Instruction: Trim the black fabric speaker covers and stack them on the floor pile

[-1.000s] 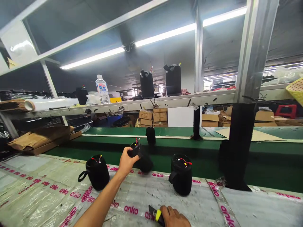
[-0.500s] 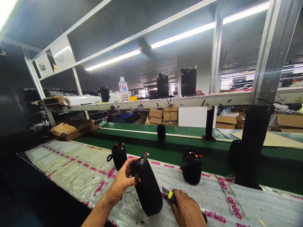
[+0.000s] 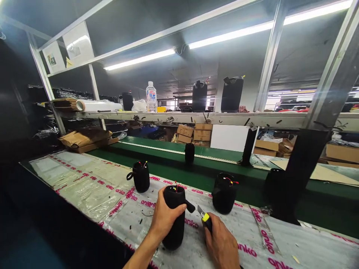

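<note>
My left hand is wrapped round the upper part of a black fabric-covered speaker body, which stands about upright on the bench. Red and yellow wire ends show in its open top, and a short black strap sticks out to the right. In my right hand is a utility knife with a yellow collar, its blade pointing up and left just beside the strap, apparently a little apart from it. Two similar bodies stand behind: one with a loop strap and one at the right.
The bench has a plastic cover with pink lettering and small black scraps. Behind it runs a green conveyor carrying another black body. A shelf above holds a bottle and more bodies. A dark post stands at right.
The speaker body has gone from tilted to about upright and turned, so its strap now points right. My left hand has shifted round it. The knife has moved slightly right and up.
</note>
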`<action>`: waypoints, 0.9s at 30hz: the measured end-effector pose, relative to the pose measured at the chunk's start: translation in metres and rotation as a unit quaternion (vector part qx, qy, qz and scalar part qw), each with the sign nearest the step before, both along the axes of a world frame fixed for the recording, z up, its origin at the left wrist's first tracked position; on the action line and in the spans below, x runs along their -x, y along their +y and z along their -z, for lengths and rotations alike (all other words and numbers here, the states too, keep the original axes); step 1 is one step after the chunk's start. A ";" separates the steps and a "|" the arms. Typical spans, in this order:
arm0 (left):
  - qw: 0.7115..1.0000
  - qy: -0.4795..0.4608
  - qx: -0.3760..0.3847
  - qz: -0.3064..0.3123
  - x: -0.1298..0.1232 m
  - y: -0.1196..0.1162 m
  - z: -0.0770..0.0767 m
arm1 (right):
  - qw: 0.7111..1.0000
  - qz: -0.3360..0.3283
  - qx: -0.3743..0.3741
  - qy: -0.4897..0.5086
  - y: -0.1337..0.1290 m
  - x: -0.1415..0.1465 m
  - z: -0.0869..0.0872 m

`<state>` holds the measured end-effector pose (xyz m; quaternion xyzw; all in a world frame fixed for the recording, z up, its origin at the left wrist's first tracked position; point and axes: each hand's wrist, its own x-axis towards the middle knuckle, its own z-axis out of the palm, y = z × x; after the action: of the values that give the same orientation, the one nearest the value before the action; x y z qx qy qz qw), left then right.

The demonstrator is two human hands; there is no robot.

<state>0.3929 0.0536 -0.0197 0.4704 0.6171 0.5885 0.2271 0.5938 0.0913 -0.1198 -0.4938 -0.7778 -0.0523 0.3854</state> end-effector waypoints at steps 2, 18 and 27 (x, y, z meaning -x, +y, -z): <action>1.000 -0.014 0.003 0.012 0.001 -0.002 -0.001 | 0.999 0.002 -0.024 0.023 0.000 -0.001 -0.002; 0.994 -0.006 -0.035 0.107 -0.012 -0.007 -0.006 | 0.982 -0.152 -0.037 -0.108 -0.017 -0.003 -0.108; 0.992 0.012 -0.031 0.121 -0.019 -0.005 -0.009 | 0.956 -0.127 -0.038 -0.263 -0.019 -0.006 -0.133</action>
<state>0.4119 0.0483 -0.0104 0.5557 0.5400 0.5696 0.2742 0.6002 0.0719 0.0136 -0.3443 -0.9055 -0.1602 0.1894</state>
